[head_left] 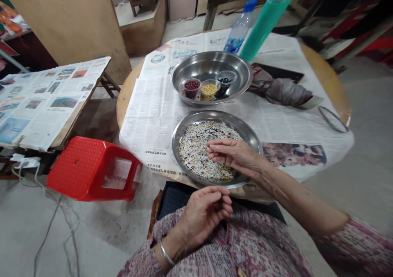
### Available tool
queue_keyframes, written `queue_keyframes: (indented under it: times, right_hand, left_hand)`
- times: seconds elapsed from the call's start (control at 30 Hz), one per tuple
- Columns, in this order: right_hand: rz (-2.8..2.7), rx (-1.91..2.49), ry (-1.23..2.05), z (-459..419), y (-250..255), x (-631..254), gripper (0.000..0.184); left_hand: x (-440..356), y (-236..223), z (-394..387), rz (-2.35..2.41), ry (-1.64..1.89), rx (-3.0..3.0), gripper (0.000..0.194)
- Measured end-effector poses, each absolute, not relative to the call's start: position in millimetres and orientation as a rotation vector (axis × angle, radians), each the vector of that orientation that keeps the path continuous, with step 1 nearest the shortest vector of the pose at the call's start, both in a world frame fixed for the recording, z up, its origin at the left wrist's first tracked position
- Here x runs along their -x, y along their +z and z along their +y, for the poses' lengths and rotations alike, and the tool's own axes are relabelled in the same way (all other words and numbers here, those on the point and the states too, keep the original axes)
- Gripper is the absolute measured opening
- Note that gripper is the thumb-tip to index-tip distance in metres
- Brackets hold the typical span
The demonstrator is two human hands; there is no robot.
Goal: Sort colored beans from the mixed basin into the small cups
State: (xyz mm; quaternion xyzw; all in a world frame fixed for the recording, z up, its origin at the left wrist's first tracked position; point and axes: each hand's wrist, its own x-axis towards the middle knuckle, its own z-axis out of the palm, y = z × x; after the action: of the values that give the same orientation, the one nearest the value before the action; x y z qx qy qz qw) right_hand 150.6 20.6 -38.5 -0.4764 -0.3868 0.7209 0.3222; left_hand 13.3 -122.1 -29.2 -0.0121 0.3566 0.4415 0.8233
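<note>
A round steel plate holds a spread of mixed beans and grains, white, yellow, black and dark red. Over the right part of this mix is my right hand, its fingertips drawn together in a pinch; whatever they hold is too small to name. My left hand is close to my body, just below the plate's near rim. Its fingers curl inward against the thumb, and the inside of the palm is hidden. Behind the plate, a deep steel basin contains clear cups of red beans, yellow beans and black beans.
Newspaper covers the round table. A water bottle and a tall green container stand behind the basin. A folded umbrella-like bundle lies right. A red stool and cables are at the left.
</note>
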Motion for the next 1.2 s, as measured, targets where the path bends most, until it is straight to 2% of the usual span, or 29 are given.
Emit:
queue_keyframes:
  times: [0.57,0.8,0.93,1.07,1.2]
  right_hand:
    - [-0.754,1.287,2.003,17.8,-34.2,-154.6,0.013]
    - [-0.941,1.263,1.917,15.0,-37.8,-153.4,0.026]
    - [-1.152,1.297,1.729,11.5,-37.9,-150.1,0.03]
    - [-1.401,1.321,1.522,10.3,-39.7,-149.3,0.029]
    - [-1.364,1.334,1.562,12.5,-40.2,-150.7,0.027]
  left_hand:
    - [-14.6,-34.0,-122.5,0.763,0.945,0.037,0.026]
    - [-13.4,-35.5,-121.9,0.788,0.936,0.03,0.027]
    - [-13.4,-35.3,-122.0,0.787,0.935,0.029,0.026]
    - [-13.2,-34.5,-121.4,0.785,0.93,0.031,0.026]
    - [-13.2,-33.3,-121.2,0.786,0.925,0.03,0.027]
